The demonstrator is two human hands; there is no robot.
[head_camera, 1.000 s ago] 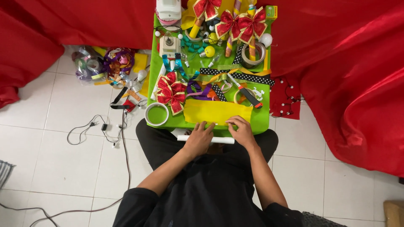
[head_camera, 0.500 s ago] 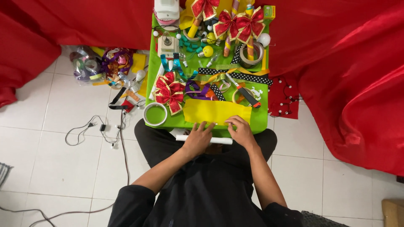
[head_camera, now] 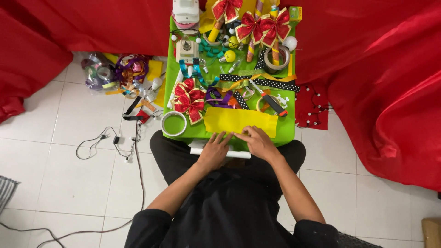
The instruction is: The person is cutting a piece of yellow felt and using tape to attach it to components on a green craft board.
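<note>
1. White tiled floor (head_camera: 69, 183) with dark grout lines fills the near part of the scene.
2. Shiny red cloth (head_camera: 390, 92) hangs on the far side and spreads down the right; more bunches at far left.
3. A small green table (head_camera: 289, 131) stands in the middle.
4. Black cables (head_camera: 110, 142) trail over the tiles at left.
5. Light is even and soft.

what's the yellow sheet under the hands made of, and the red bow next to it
The flat yellow rectangular sheet looks like matte felt or craft foam: no shine, lies flat. The red bow with gold edging looks like glossy ribbon, with looped folds.
</note>
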